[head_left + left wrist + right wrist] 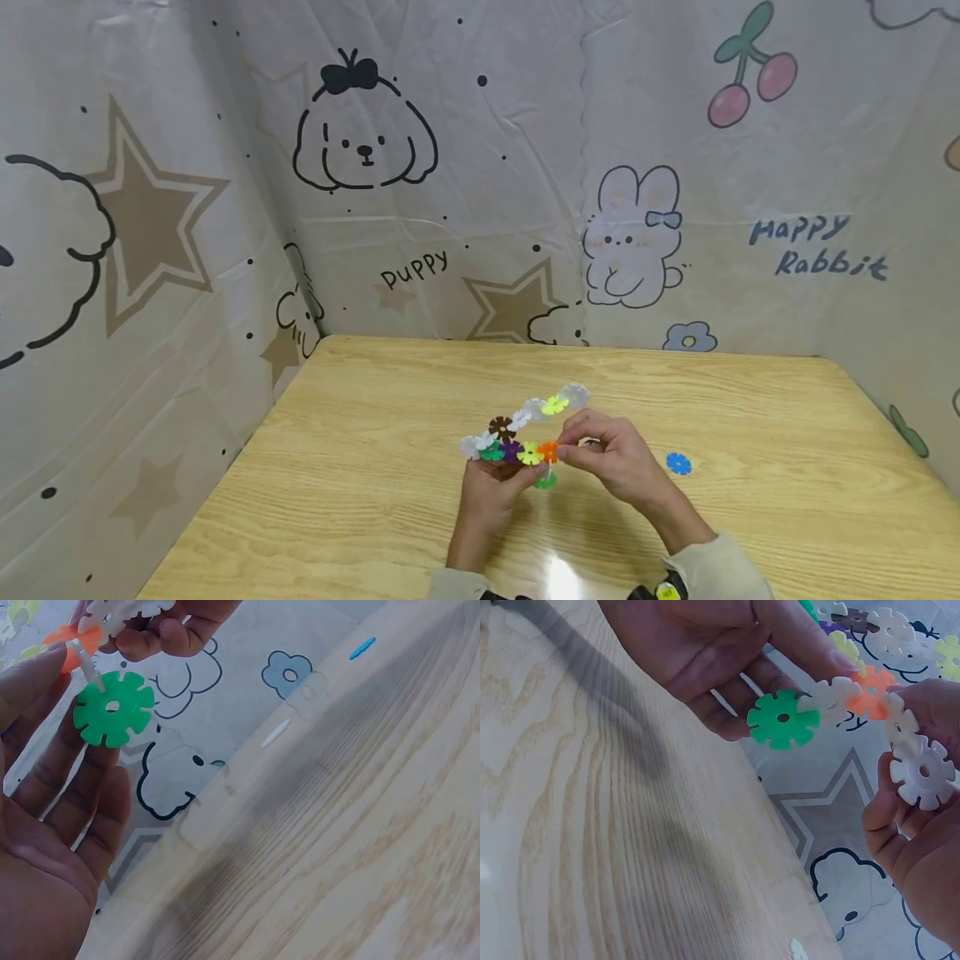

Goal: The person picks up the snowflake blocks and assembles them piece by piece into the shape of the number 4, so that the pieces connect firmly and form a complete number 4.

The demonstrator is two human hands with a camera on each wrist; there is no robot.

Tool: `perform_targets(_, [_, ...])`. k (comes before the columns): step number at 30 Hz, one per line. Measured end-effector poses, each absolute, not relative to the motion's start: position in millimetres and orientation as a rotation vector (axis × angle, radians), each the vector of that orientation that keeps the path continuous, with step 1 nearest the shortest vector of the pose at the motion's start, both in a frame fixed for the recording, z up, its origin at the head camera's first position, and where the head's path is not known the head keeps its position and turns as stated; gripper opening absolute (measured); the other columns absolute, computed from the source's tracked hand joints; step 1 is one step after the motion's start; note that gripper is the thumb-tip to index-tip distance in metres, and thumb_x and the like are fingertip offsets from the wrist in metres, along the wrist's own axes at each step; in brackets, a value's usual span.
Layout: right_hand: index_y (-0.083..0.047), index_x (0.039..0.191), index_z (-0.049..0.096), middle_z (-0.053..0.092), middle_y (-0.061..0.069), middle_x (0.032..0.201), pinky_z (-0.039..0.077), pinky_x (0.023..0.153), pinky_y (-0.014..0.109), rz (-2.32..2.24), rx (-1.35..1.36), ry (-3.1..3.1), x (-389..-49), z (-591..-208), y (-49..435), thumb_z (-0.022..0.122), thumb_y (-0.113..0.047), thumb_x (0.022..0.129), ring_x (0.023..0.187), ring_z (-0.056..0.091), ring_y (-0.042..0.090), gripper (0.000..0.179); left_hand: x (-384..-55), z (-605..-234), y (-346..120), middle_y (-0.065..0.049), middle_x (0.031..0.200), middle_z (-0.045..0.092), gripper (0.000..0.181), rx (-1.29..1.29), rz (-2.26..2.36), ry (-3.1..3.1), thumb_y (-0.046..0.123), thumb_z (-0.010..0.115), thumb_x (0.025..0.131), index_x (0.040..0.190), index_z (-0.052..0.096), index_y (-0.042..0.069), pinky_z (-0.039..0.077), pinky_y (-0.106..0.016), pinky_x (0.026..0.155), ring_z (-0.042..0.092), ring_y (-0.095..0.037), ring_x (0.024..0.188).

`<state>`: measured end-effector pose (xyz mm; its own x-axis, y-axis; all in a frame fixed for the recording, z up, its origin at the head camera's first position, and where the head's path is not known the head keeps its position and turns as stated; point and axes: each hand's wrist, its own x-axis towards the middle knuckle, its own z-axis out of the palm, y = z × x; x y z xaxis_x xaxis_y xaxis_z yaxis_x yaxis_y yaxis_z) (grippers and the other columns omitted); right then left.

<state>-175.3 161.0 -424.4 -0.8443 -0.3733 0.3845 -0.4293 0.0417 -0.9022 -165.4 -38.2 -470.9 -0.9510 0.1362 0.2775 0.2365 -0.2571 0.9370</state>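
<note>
Over the middle of the table both hands hold a chain of coloured snowflake discs (525, 429), with white, brown, purple, yellow and orange pieces. My left hand (491, 482) supports the chain from below, thumb on top. A green disc (545, 481) (114, 709) (783, 719) hangs beneath the orange disc (871, 690). My right hand (592, 450) pinches a white disc (923, 771) at the chain's orange end, fingers curled around it.
A loose blue disc (678, 464) (362, 647) lies on the wooden table (360, 467) to the right of the hands. A white disc (275, 733) lies flat near it. Cartoon-printed cloth walls (225, 250) close in the left, back and right sides.
</note>
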Motion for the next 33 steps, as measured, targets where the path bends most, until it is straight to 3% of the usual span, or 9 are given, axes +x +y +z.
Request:
perform_targets(6, [0.000, 0.093, 0.074, 0.062, 0.019, 0.097, 0.056, 0.071, 0.029, 1.969, 0.881, -2.259, -174.8, -425.4, 159.2, 0.069, 0.002, 0.091, 0.095, 0.057, 0.017, 0.006, -163.3, -471.2, -37.4, -0.008, 0.092, 0.072, 0.034, -0.400, -2.408, -1.854, -0.005, 0.082, 0.078, 0.104, 0.062, -0.012, 0.056, -0.031, 0.078, 0.070, -0.019, 0.086])
perform_targets(14, [-0.004, 0.093, 0.074, 0.065, 0.016, 0.097, 0.055, 0.065, 0.029, 1.878, 0.860, -2.350, -175.2, -422.8, 159.7, 0.071, -0.003, 0.091, 0.089, 0.060, 0.017, 0.004, -161.4, -469.8, -38.0, -0.011, 0.093, 0.072, 0.036, -0.346, -2.433, -1.818, -0.007, 0.082, 0.076, 0.107, 0.064, -0.008, 0.057, -0.034, 0.080, 0.070, -0.021, 0.086])
perform_targets(20, [-0.009, 0.098, 0.075, 0.068, 0.006, 0.097, 0.052, 0.066, 0.029, 1.772, 0.749, -2.425, -176.0, -419.3, 165.8, 0.072, -0.009, 0.092, 0.088, 0.061, 0.018, 0.006, -163.1, -470.1, -42.5, -0.007, 0.087, 0.071, 0.033, -0.298, -2.380, -1.861, -0.006, 0.083, 0.075, 0.102, 0.063, -0.008, 0.056, -0.031, 0.076, 0.068, -0.018, 0.081])
perform_targets(27, [-0.005, 0.104, 0.074, 0.070, 0.007, 0.100, 0.053, 0.070, 0.031, 1.701, 0.577, -2.487, -179.2, -417.8, 176.8, 0.074, -0.012, 0.092, 0.089, 0.063, 0.018, 0.014, -163.3, -469.4, -49.5, -0.007, 0.083, 0.069, 0.035, -0.231, -2.349, -1.899, -0.004, 0.084, 0.076, 0.101, 0.061, -0.010, 0.056, -0.030, 0.073, 0.066, -0.017, 0.076])
perform_targets(33, [-0.001, 0.110, 0.072, 0.070, 0.004, 0.096, 0.052, 0.068, 0.030, 1.634, 0.438, -2.536, -181.8, -416.8, 182.7, 0.074, -0.013, 0.091, 0.085, 0.063, 0.019, 0.022, -162.1, -467.8, -53.8, -0.006, 0.078, 0.066, 0.030, -0.145, -2.386, -1.920, -0.005, 0.084, 0.075, 0.096, 0.062, -0.006, 0.055, -0.028, 0.071, 0.061, -0.016, 0.071])
